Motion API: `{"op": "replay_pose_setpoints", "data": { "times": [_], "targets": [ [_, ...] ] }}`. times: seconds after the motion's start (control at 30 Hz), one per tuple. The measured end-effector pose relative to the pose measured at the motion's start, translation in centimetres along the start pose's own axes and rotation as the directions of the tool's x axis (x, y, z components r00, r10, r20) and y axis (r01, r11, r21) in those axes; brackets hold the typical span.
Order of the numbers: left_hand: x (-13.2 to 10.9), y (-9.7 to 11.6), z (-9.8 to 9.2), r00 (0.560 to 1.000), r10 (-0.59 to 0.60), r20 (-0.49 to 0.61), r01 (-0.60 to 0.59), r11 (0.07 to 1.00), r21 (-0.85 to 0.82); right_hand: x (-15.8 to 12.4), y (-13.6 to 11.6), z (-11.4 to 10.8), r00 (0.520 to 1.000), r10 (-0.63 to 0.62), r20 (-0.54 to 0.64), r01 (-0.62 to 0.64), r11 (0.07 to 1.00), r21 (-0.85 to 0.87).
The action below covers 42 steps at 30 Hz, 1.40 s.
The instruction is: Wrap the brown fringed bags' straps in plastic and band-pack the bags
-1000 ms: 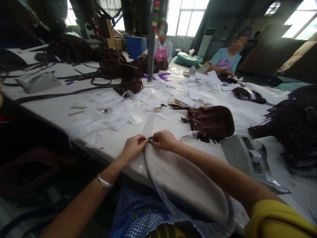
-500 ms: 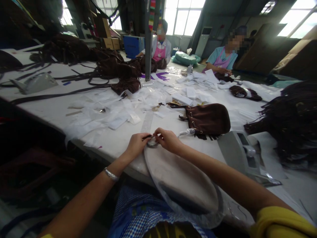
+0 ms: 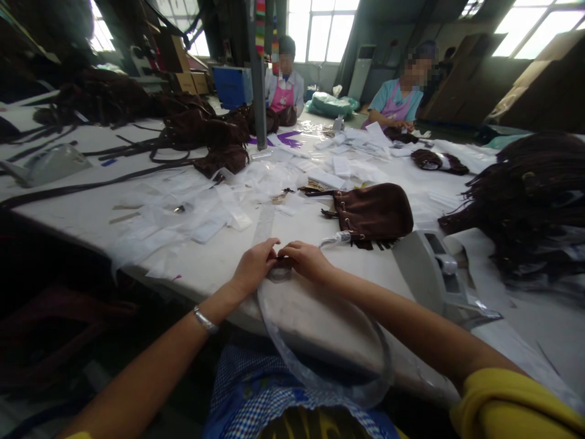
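Note:
My left hand (image 3: 253, 266) and my right hand (image 3: 308, 261) meet near the table's front edge. The fingers of both are pinched on the dark end of a strap (image 3: 278, 341) wrapped in clear plastic. From my hands the strap hangs in a big loop over the table edge and comes back up under my right forearm. Just beyond my right hand lies a dark brown drawstring bag (image 3: 377, 210) with fringe, a plastic-wrapped piece at its near corner. Fingers cover most of the strap end, so its fitting is unclear.
A grey tape dispenser (image 3: 418, 265) and a heap of brown fringed pieces (image 3: 539, 207) stand at right. Loose plastic bags (image 3: 214, 216) litter the middle. More brown bags (image 3: 201, 131) lie behind a metal post (image 3: 259, 91). Two co-workers sit across the table.
The view has shifted slightly, moving the table's contents left. My right hand's fingers have come down and closer to my left hand over the strap end. The hanging loop has swung a little.

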State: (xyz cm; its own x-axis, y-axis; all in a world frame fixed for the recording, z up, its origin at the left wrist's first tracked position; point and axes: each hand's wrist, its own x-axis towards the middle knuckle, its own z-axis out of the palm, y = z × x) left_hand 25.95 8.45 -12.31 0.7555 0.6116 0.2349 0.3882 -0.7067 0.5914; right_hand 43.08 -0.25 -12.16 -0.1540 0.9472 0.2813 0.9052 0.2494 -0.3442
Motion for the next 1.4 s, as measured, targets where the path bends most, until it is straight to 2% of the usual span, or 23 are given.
{"op": "replay_pose_setpoints", "data": {
  "times": [0.1,0.23,0.4,0.5,0.57,0.63,0.67,0.77,0.83,0.87,0.93,1.07,1.13,1.2,1.27,1.37,1.4],
  "targets": [
    [-0.3,0.0,-0.4,1.000,-0.002,0.010,0.002,1.000,-0.007,0.5,-0.7,-0.9,0.995,-0.018,0.103,0.030,0.993,-0.110],
    [-1.3,-0.3,-1.2,0.999,-0.017,0.032,0.017,1.000,0.004,0.6,-2.1,-1.7,0.979,0.027,0.204,0.021,0.972,-0.234],
    [-2.0,-0.3,-1.7,0.992,-0.095,0.081,0.093,0.995,0.023,1.2,-3.0,-1.9,0.949,0.149,0.279,-0.082,0.968,-0.238],
    [-1.8,-0.3,-1.5,0.992,-0.090,0.089,0.087,0.995,0.040,1.8,-2.8,-2.6,0.939,0.134,0.318,-0.069,0.975,-0.210],
    [-1.5,-0.5,-1.5,0.993,-0.067,0.095,0.063,0.997,0.046,1.8,-2.2,-3.3,0.947,0.069,0.315,-0.015,0.985,-0.172],
    [-1.2,-0.8,-1.7,0.992,-0.033,0.120,0.029,0.999,0.036,1.3,-1.5,-3.9,0.950,-0.078,0.303,0.118,0.986,-0.117],
    [-1.0,-1.0,-1.8,0.991,-0.013,0.136,0.009,1.000,0.027,0.9,-1.1,-4.2,0.936,-0.175,0.304,0.211,0.973,-0.091],
    [-0.3,-1.3,-2.3,0.978,0.059,0.198,-0.060,0.998,0.002,-0.3,0.0,-4.4,0.836,-0.422,0.351,0.467,0.883,-0.052],
    [0.3,-1.3,-2.4,0.967,0.099,0.235,-0.101,0.995,-0.005,-0.8,0.3,-4.0,0.796,-0.471,0.380,0.534,0.843,-0.073],
    [0.6,-1.2,-2.3,0.964,0.109,0.244,-0.112,0.994,-0.002,-1.0,0.2,-3.6,0.797,-0.465,0.385,0.535,0.840,-0.094],
    [0.9,-0.9,-2.0,0.968,0.099,0.231,-0.108,0.994,0.025,-1.3,-0.3,-2.7,0.836,-0.408,0.367,0.485,0.862,-0.148],
    [-0.1,-0.4,-1.4,0.992,0.019,0.126,-0.034,0.992,0.121,-1.8,-2.4,-0.2,0.957,-0.168,0.236,0.224,0.946,-0.233],
    [-1.1,-0.5,-1.5,0.996,-0.019,0.090,0.004,0.988,0.155,-2.1,-3.3,0.6,0.985,-0.049,0.165,0.087,0.969,-0.231],
    [-1.9,-0.8,-1.6,0.995,-0.043,0.090,0.027,0.985,0.172,-2.2,-3.7,0.9,0.992,0.011,0.130,0.015,0.980,-0.196],
    [-2.3,-1.2,-1.8,0.992,-0.044,0.120,0.023,0.985,0.171,-2.3,-3.5,0.4,0.986,-0.037,0.163,0.053,0.994,-0.096],
    [-1.8,-1.9,-2.1,0.982,0.012,0.190,-0.038,0.990,0.134,-2.1,-2.2,-1.5,0.937,-0.252,0.244,0.224,0.965,0.135],
    [-1.4,-2.0,-2.2,0.976,0.040,0.213,-0.066,0.991,0.115,-2.0,-1.7,-2.3,0.919,-0.302,0.255,0.266,0.950,0.165]
  ]
}}
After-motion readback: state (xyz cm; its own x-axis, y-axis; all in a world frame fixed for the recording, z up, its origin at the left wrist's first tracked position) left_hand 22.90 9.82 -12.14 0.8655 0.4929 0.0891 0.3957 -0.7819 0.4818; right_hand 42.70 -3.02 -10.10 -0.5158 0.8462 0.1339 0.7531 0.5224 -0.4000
